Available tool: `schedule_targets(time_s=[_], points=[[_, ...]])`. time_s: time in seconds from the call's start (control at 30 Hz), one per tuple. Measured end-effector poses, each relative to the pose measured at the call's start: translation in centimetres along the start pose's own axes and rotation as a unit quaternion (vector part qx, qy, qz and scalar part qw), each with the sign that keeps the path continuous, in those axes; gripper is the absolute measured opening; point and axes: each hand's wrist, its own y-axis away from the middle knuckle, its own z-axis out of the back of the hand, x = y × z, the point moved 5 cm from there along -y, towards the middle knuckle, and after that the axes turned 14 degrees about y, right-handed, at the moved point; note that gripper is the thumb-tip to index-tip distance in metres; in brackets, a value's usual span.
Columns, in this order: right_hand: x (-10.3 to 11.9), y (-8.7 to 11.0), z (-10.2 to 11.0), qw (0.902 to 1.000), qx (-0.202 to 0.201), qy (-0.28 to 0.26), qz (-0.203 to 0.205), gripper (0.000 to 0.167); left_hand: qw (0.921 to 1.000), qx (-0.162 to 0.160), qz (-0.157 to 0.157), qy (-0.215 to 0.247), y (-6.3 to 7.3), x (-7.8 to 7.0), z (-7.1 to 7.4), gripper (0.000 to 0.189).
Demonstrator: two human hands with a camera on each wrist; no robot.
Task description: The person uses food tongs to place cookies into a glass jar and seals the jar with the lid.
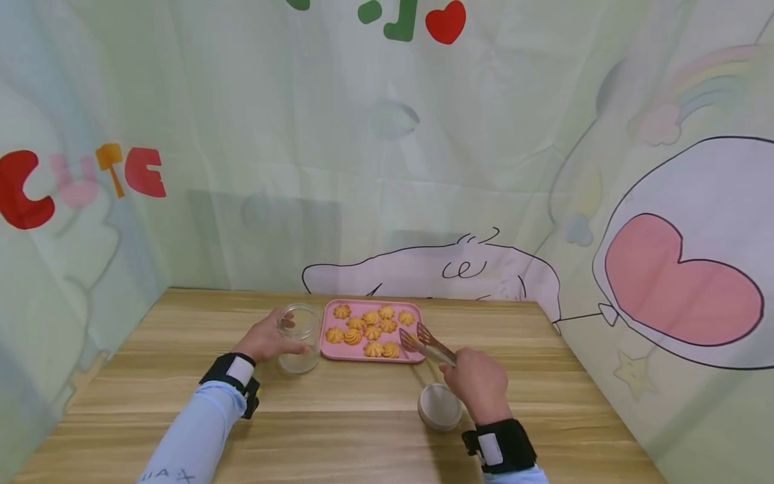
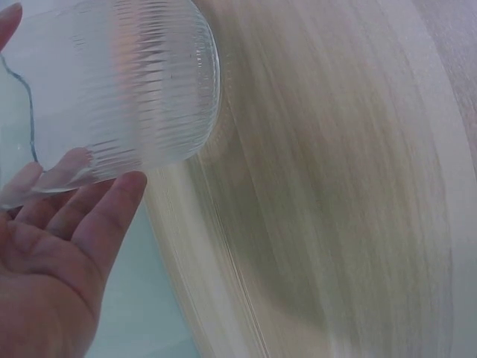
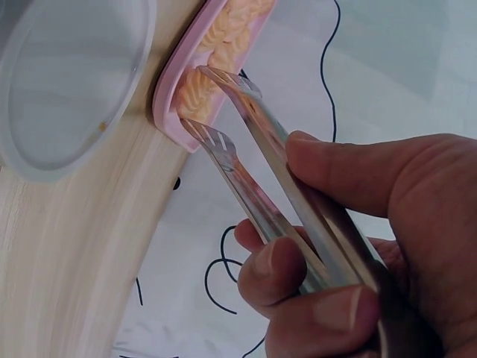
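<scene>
A pink tray (image 1: 370,359) bears several golden swirled cookies (image 1: 372,332). Left of it, my left hand (image 1: 270,338) grips a clear glass jar (image 1: 299,361) round its side; the ribbed wall of this jar (image 2: 149,82) fills part of the left wrist view, with no cookie visible inside. My right hand (image 1: 480,383) holds metal tongs (image 1: 437,348) between thumb and fingers. The slotted tips of the tongs (image 3: 223,145) are spread apart over the tray's right end, close to a cookie (image 3: 195,93), with nothing pinched between them.
A round whitish lid (image 1: 440,407) lies on the wooden table (image 1: 338,430), in front of the tray and beside my right hand. A printed cloth backdrop (image 1: 363,202) stands behind the table and along both sides.
</scene>
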Motion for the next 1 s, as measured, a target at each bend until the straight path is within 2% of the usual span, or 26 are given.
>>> schedule_targets(time_s=[0.13,0.57,0.83,1.0], points=[[0.3,0.0,0.3,0.9999,0.002,-0.011,-0.001,0.029,1.0,0.0,-0.001,-0.003,0.0,0.0,0.1,0.091],[3.0,0.6,2.9,0.9984,-0.04,-0.035,0.018,0.025,1.0,0.002,-0.006,-0.001,-0.1,0.2,0.1,0.09],[5.2,0.8,4.9,0.9972,-0.06,-0.029,0.033,0.035,0.9999,-0.001,-0.012,-0.007,0.1,0.0,0.1,0.09],[7.0,1.2,6.2,0.9902,-0.112,-0.028,0.078,0.03,0.9999,0.001,-0.013,-0.01,0.1,0.0,0.1,0.09]])
